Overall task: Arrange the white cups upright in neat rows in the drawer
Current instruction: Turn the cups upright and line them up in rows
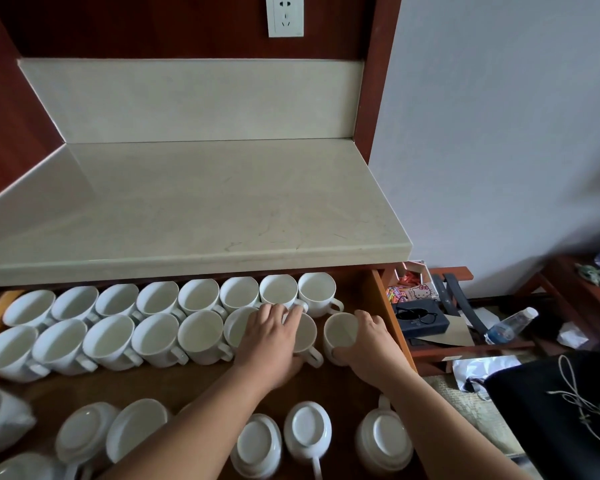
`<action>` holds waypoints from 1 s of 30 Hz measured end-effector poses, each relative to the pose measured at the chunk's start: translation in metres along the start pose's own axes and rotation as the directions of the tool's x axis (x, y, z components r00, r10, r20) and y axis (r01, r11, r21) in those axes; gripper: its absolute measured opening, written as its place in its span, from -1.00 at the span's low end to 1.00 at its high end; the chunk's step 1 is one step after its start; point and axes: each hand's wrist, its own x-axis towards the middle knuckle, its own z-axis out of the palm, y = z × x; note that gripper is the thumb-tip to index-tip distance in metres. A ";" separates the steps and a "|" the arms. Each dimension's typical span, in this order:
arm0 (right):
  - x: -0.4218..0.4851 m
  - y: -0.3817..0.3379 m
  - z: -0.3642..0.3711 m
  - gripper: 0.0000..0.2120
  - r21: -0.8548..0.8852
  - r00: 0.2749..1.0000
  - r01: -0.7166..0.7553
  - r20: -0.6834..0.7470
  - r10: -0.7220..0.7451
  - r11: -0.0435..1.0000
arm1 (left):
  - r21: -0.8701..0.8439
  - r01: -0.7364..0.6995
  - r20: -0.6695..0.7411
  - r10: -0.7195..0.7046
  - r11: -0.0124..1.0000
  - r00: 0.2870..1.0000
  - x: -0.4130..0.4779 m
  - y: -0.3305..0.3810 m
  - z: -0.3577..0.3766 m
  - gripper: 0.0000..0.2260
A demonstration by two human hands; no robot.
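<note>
An open wooden drawer (381,306) holds white cups. A back row of several upright cups (198,294) runs under the counter edge, and a second row of upright cups (111,337) stands in front of it. My left hand (271,341) lies over an upright cup (307,332) near the right end of the second row, fingers around it. My right hand (368,341) grips the last upright cup (342,330) at the drawer's right side. Near the front, several cups (305,431) lie upside down, bases up.
A pale stone countertop (194,209) overhangs the drawer's back. To the right, a low wooden rack (465,348) holds a dark box, a water bottle (510,323) and papers. A dark bag (561,403) sits at lower right. Bare drawer floor shows between the rows.
</note>
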 end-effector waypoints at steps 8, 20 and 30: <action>0.016 -0.001 0.003 -0.13 0.123 0.998 0.044 -0.047 -0.038 0.991 | -0.132 -0.133 -0.132 0.116 0.982 0.984 -0.014 -0.008 0.004 -0.57; 0.021 0.017 0.006 -0.60 0.370 0.999 -0.039 0.006 0.039 0.928 | -0.103 -0.145 -0.131 0.131 0.984 0.983 -0.013 -0.013 0.010 -0.86; 0.025 0.019 0.013 -0.60 0.411 1.000 0.009 -0.022 0.000 0.912 | -0.206 -0.075 -0.148 0.044 0.976 0.988 -0.020 -0.019 -0.003 -0.65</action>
